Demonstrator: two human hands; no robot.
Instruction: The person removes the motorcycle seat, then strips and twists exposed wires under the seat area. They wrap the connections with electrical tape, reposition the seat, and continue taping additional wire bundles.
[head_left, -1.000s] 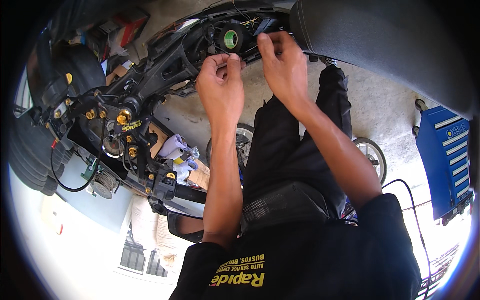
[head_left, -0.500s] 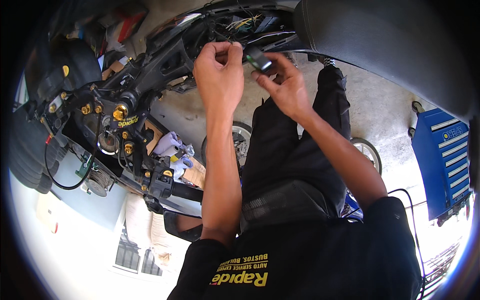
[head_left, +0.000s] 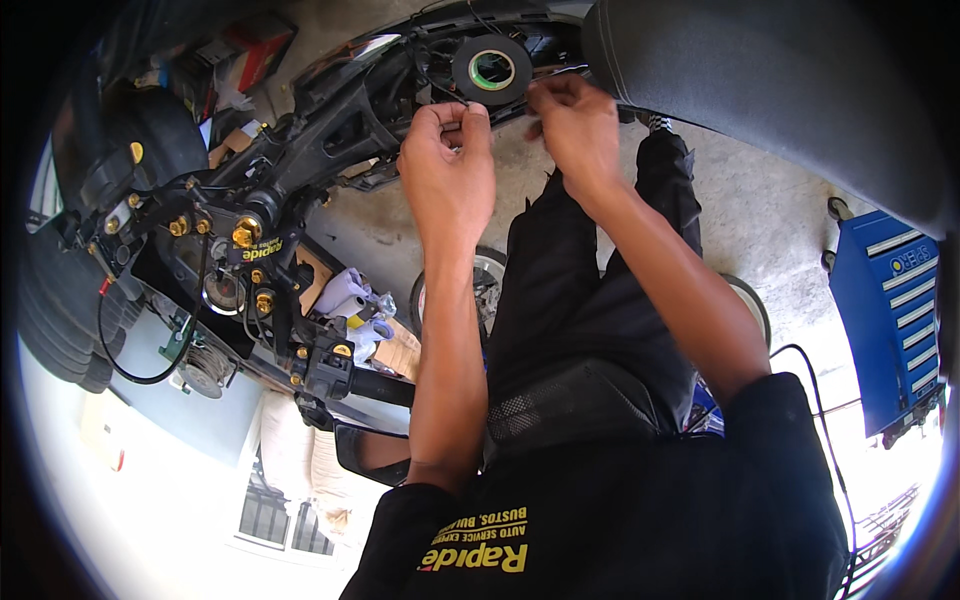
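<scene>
The left hand (head_left: 447,172) is raised to the underside of a black motorcycle frame (head_left: 330,120), its fingers curled shut and pinching a thin dark wire (head_left: 440,95) between thumb and forefinger. The right hand (head_left: 572,125) is just beside it, fingers bent and closed around something small at the same spot; what it pinches is too small to tell. Directly above and between both hands sits a black roll of tape with a green inner core (head_left: 492,68), resting against the frame near the wiring.

To the right, a large black padded seat (head_left: 760,90) curves across the upper edge. On the left, gold-coloured bolts (head_left: 243,234) stud the black metal parts, with a small black label bearing yellow lettering (head_left: 262,249) below them. A red rectangular box (head_left: 262,50) lies at upper left. Pieces of brown cardboard (head_left: 310,280) and white rolled paper (head_left: 345,292) lie on the concrete floor (head_left: 740,220). A blue metal tool cabinet with a small round sticker (head_left: 893,310) stands at far right. The person's black shirt (head_left: 600,530) carries a yellow and red printed patch
</scene>
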